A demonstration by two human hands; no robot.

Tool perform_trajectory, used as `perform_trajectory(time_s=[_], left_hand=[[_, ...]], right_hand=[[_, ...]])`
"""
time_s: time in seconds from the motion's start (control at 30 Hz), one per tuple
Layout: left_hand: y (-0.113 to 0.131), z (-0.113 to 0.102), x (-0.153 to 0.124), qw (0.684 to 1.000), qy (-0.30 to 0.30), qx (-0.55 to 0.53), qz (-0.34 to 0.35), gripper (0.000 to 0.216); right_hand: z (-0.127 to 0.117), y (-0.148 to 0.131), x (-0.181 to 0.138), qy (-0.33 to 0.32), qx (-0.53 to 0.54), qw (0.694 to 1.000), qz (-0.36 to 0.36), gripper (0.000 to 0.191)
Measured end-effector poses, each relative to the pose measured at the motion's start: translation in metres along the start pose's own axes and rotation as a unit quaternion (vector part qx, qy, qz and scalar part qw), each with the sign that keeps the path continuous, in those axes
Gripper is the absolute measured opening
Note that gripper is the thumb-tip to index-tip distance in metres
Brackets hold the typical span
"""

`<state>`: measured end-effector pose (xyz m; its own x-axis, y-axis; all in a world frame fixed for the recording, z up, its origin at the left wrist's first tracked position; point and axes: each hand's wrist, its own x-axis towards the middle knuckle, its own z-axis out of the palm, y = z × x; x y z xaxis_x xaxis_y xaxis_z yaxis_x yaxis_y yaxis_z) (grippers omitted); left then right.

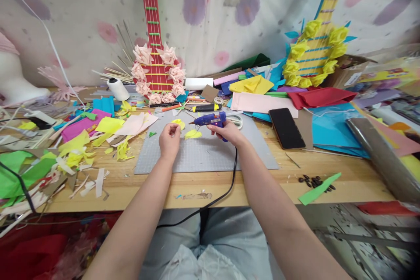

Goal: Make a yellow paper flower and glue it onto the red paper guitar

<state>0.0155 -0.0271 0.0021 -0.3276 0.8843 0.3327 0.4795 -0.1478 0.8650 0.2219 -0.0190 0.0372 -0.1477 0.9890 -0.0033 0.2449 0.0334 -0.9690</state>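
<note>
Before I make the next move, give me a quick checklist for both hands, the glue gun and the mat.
1. Glue gun held in right hand: ok.
2. Nozzle apart from left hand: ok, a gap shows, though it points that way.
3. Yellow piece by the left fingertips, firmly gripped: cannot tell, the fingers partly cover it.
4. Nozzle hot: cannot tell.
5. Gray mat free of loose scraps: not ok, another yellow piece and a green scrap lie there.
6. Cord kept off the lap: not ok, it runs over the table's front edge and across it.
</note>
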Motion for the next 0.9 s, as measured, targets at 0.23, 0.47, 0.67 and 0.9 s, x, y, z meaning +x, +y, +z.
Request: perform_trajectory(time_s=[0.23, 0.47, 0.67, 0.9], left_hand=[[0.0019, 0.0001, -0.0012, 1.0, -0.004, 0.009, 0.009, 0.012], [0.0024, 0.0004, -0.0019, 0.999, 0.0, 0.0, 0.033, 0.012], [0.0, 0.0024, -0.0011, 0.999, 0.011, 0.001, 0.04, 0.011], [-0.0008, 0.0025, -0.0012, 0.999, 0.005, -0.008, 0.052, 0.011]], right_hand=[[0.0075, 0.0039, 0.0033, 0.016, -0.068, 0.998, -0.007, 0.043], [0.0084, 0.0012, 0.0026, 0.029, -0.093, 0.995, -0.005, 0.042], [0.0073, -0.0012, 0.0019, 0.019, -0.109, 0.994, 0.015, 0.045], [0.0063, -0.0014, 0.0031, 0.015, -0.119, 0.993, 0.021, 0.046]])
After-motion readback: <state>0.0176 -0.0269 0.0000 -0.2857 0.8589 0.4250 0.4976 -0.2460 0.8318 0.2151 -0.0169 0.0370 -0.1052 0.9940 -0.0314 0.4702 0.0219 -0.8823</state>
